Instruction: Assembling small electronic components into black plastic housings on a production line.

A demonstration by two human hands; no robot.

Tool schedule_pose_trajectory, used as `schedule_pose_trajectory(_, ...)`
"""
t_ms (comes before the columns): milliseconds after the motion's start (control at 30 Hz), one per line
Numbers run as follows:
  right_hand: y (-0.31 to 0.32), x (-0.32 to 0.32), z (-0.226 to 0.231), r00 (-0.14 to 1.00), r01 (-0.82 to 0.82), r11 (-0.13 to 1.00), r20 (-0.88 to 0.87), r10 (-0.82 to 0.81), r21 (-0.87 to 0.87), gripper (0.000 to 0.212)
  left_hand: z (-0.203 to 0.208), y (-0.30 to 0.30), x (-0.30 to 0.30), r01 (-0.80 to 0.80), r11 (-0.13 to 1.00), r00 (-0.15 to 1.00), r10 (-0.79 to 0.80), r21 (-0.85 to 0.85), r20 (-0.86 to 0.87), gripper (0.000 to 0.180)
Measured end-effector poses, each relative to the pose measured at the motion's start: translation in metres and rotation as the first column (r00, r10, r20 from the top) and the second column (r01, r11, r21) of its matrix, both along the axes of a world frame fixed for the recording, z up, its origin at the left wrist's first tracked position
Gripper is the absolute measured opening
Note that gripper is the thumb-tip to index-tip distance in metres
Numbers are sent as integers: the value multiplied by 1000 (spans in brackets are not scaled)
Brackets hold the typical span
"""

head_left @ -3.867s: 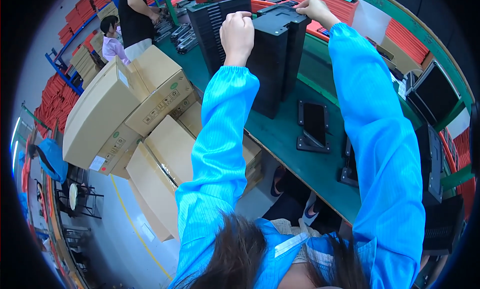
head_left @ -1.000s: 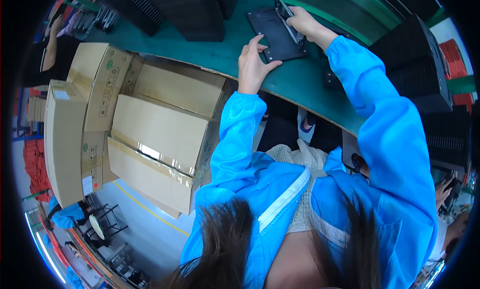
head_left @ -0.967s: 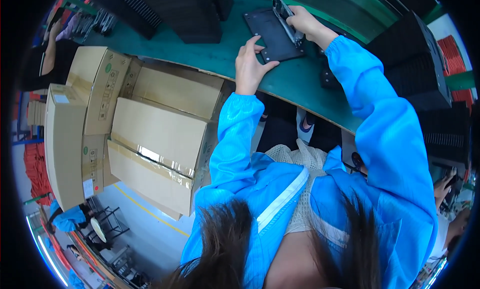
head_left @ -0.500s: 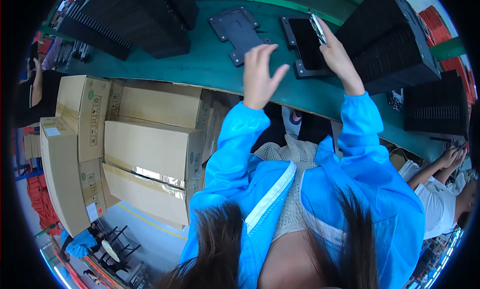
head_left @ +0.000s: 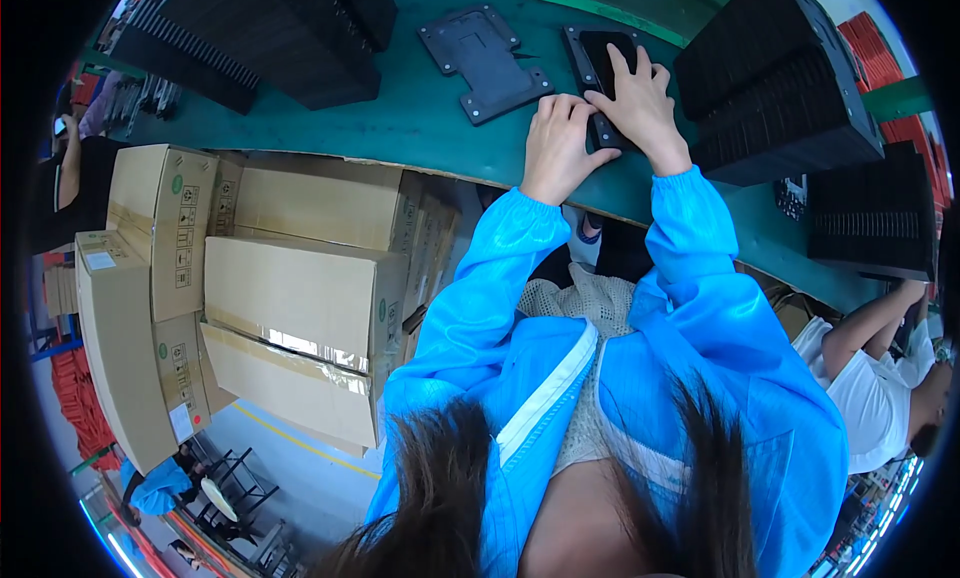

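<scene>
A black tray-like fixture point(head_left: 573, 40) with metal studs lies on the green bench, a dark glossy rectangular panel point(head_left: 598, 53) resting in it. My right hand point(head_left: 642, 106) lies over the panel with its fingers spread and bent, fingertips on or just above the surface. Close by on the near left side of the fixture is my left hand point(head_left: 560, 150), fingers slightly curled and thumb held apart. Its fingertips reach the fixture's edge; nothing shows in its grasp. To the left, a second black plate point(head_left: 490, 66) with studded corners lies flat.
Tall black stacks of plates stand at the left point(head_left: 275, 38) and right point(head_left: 775, 83) of the green bench point(head_left: 400, 128). A smaller black stack point(head_left: 870, 223) is farther right. Cardboard boxes point(head_left: 300, 293) are piled below the bench at left. A person in white point(head_left: 870, 388) works at right.
My right hand has come down onto the panel and spread its fingers; the shiny-edged item it held no longer shows there. My left hand has moved right, to the fixture's edge.
</scene>
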State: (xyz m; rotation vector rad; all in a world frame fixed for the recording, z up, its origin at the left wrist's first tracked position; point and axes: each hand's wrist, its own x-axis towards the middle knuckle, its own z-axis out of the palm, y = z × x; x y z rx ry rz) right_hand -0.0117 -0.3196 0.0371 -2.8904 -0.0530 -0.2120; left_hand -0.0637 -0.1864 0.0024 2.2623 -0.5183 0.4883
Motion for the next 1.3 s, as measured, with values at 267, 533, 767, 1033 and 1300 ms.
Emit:
schedule_pose_trajectory(267, -21, 24, -9, 981, -179, 980, 57, 184, -85, 81, 2, -2, 2, 4, 999, 1000, -3, -36, 16, 52)
schedule_pose_trajectory(533, -35, 15, 51, 933, -160, 906, -240, 268, 391, 81, 2, 6, 3, 36, 991, 999, -38, -132, -8, 49)
schedule_pose_trajectory(767, -33, 15, 10, 968, -214, 955, 173, 180, 206, 77, 7, 5, 3, 35, 993, 999, -36, -115, 1, 48)
schedule_pose_trajectory(1033, -20, -14, 35, 990, -61, 998, 129, 58, 25, 78, 2, -3, 2, 85, 993, 996, -82, -79, 34, 46)
schedule_pose_trajectory(1300, -61, -133, 101, 846, -467, 506, 201, 494, 725, 66, 31, -5, -25, 121, 910, 991, -91, -397, 94, 59)
